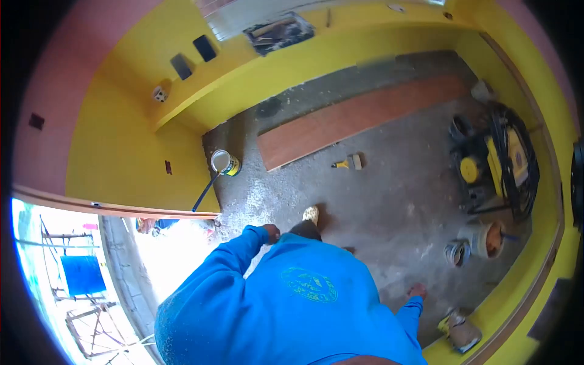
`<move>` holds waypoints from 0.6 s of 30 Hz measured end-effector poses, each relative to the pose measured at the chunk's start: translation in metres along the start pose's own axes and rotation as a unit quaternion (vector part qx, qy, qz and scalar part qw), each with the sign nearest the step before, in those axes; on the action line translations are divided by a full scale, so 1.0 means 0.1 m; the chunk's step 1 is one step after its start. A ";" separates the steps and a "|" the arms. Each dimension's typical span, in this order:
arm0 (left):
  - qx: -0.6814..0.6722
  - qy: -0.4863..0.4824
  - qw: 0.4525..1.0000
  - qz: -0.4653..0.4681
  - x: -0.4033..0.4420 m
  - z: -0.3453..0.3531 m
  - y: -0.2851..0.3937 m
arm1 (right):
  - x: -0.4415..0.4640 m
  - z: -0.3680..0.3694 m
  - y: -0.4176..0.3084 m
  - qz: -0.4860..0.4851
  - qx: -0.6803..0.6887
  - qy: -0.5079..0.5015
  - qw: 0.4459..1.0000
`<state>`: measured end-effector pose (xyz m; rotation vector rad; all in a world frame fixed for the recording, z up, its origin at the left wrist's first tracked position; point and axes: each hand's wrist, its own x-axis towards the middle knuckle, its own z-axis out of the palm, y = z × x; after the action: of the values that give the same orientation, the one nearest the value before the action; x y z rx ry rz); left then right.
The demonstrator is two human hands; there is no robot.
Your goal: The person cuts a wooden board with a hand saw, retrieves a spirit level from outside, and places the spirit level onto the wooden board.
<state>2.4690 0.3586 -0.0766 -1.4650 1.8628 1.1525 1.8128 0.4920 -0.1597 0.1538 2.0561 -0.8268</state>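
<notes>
Left hand [272,233]: hanging beside the sweatshirt [316,298], fingers seemingly curling; cannot tell whether it is holding anything.
Right hand [418,291]: hanging clear of the sweatshirt above the floor [389,225]; cannot tell whether its fingers are spreading or closing.
Can [230,166]: standing on the floor near the yellow wall, ahead of the left hand, a dark stick [205,193] slanting beside it.
Pot [455,253]: sitting near the right hand, just beside a bucket [491,239].
Brush [349,162]: lying near the board [359,121].
Machine [496,164]: standing by the right wall, black cable [531,164] coiling over it.
Ledge [228,67]: bearing a tray [278,33].
</notes>
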 end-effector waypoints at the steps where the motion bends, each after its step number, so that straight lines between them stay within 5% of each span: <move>1: -0.043 0.031 0.999 0.010 0.07 -0.06 -0.09 | -0.05 0.25 -0.06 -0.005 -0.034 -0.018 0.999; 4: -0.161 0.148 0.975 0.046 0.33 -0.04 -0.38 | -0.57 1.20 -0.17 -0.069 -0.179 -0.142 0.971; 5: -0.109 0.215 0.967 0.082 0.30 -0.09 -0.48 | -0.83 1.47 -0.22 -0.082 -0.248 -0.184 0.948; 7: -0.269 0.255 0.926 -0.071 -0.40 -0.44 -0.34 | -1.43 1.93 -0.44 -0.183 -0.414 -0.311 0.836; 8: -0.213 0.330 0.919 -0.026 -0.14 0.03 -0.81 | -1.65 2.17 -0.56 -0.228 -0.493 -0.354 0.761; 11: -0.316 0.393 0.833 -0.228 -1.00 0.24 -0.64 | -1.66 2.62 -0.68 -0.256 -0.523 -0.413 0.700; 14: -0.435 0.390 0.729 -0.356 -1.72 0.90 -0.23 | -0.32 3.09 -0.65 -0.287 -0.583 -0.428 0.628; 15: -0.418 0.384 0.725 -0.390 -1.84 1.26 -0.09 | -0.01 3.23 -0.81 -0.263 -0.657 -0.424 0.565; 16: -0.402 0.377 0.722 -0.418 -1.91 1.65 0.07 | 0.27 3.37 -0.98 -0.240 -0.724 -0.423 0.490; 18: -0.028 0.171 0.937 -0.304 -1.84 2.69 0.37 | -0.19 3.52 -1.35 -0.267 -0.765 -0.325 0.488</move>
<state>2.4583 0.6856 -0.0572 -2.1760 1.3987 0.6812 2.0147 0.1780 -0.2125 -1.5840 1.3177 0.8263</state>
